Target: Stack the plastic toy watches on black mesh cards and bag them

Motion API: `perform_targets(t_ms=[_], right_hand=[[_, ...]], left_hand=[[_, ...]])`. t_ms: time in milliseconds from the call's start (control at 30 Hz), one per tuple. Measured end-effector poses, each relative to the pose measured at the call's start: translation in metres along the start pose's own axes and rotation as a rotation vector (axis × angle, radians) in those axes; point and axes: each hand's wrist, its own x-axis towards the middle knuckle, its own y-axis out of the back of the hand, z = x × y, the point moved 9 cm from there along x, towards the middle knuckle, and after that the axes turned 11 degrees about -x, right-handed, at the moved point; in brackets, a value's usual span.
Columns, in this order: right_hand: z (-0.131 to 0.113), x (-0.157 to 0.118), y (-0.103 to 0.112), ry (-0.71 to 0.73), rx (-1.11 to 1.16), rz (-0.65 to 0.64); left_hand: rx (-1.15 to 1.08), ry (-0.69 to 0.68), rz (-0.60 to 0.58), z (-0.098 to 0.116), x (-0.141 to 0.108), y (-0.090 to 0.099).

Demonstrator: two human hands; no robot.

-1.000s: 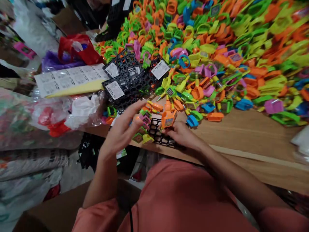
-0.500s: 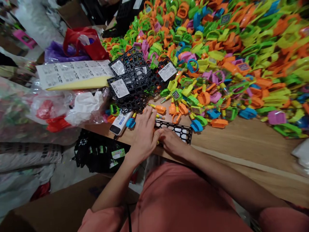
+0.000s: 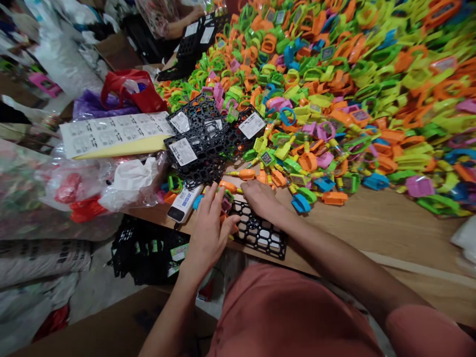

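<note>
My left hand (image 3: 208,233) rests with its fingers spread at the near end of a black plastic grid card (image 3: 258,233), beside small pink, orange and green toys (image 3: 225,203). My right hand (image 3: 260,198) lies past the card's far edge, its fingertips down among orange toy pieces (image 3: 247,174). Whether it grips one is hidden. A huge heap of bright plastic ring-like toys (image 3: 316,84) covers the wooden table (image 3: 409,223) ahead. A white power bank (image 3: 184,203) lies just left of my left hand.
Stacked black grid cards with white labels (image 3: 203,144) sit beyond my hands, beside a printed label sheet (image 3: 115,134). Plastic bags (image 3: 130,183) crowd the table's left end. A co-worker's arm (image 3: 186,20) reaches over more grids at the far end. Below the table edge lie black grids (image 3: 148,258).
My hands have moved apart: the right went forward past the grid card, the left toward its near end. The card now shows more bare black lattice. The view has shifted slightly.
</note>
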Motion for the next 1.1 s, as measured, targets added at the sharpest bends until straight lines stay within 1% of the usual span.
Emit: perform_targets(t_ms=[100, 167, 233, 333, 400, 433, 533, 633, 700, 767, 833, 900, 967, 1000, 1067, 1100], right_hand=[[0.014, -0.011, -0.002, -0.011, 0.114, 0.064], [0.024, -0.023, -0.001, -0.015, 0.247, 0.122], [0.025, -0.035, -0.003, 0.016, 0.404, 0.145], [0.007, -0.044, -0.014, 0.099, 0.627, 0.085], [-0.011, -0.044, -0.022, 0.165, 0.704, 0.052], [-0.019, -0.044, -0.025, 0.204, 0.714, 0.06], [-0.033, -0.044, -0.028, 0.331, 0.671, 0.156], [-0.035, -0.051, -0.025, 0.419, 0.618, 0.281], [-0.037, -0.055, -0.022, 0.463, 0.583, 0.324], [-0.044, -0.056, -0.02, 0.494, 0.531, 0.302], [-0.05, -0.053, -0.021, 0.503, 0.475, 0.236], [-0.049, -0.047, -0.02, 0.492, 0.429, 0.172], [-0.037, -0.043, -0.01, 0.484, 0.401, 0.157], [-0.026, -0.041, -0.002, 0.472, 0.383, 0.176], [0.003, -0.039, 0.015, 0.408, 0.297, 0.233], [0.019, -0.037, 0.022, 0.351, 0.221, 0.255]], left_hand=[[-0.023, 0.021, 0.013, -0.001, 0.0, -0.002], [-0.041, 0.019, 0.026, 0.001, 0.0, -0.001], [-0.055, 0.004, 0.027, 0.003, 0.002, -0.001], [-0.067, -0.009, 0.01, 0.005, 0.004, -0.002], [-0.067, -0.01, 0.001, 0.004, 0.005, -0.002], [-0.066, -0.012, -0.002, 0.004, 0.005, -0.003], [-0.061, -0.017, -0.011, 0.003, 0.003, -0.003], [-0.067, -0.023, -0.026, 0.005, 0.001, -0.003], [-0.078, -0.024, -0.048, 0.006, 0.004, -0.003], [-0.071, -0.032, -0.074, 0.008, 0.009, -0.004], [-0.04, -0.044, -0.1, 0.008, 0.017, -0.006], [-0.001, -0.061, -0.115, 0.009, 0.024, -0.01], [0.032, -0.072, -0.116, 0.008, 0.028, -0.014], [0.046, -0.077, -0.111, 0.008, 0.028, -0.015], [0.057, -0.087, -0.103, 0.008, 0.026, -0.016], [0.053, -0.09, -0.101, 0.008, 0.025, -0.016]])
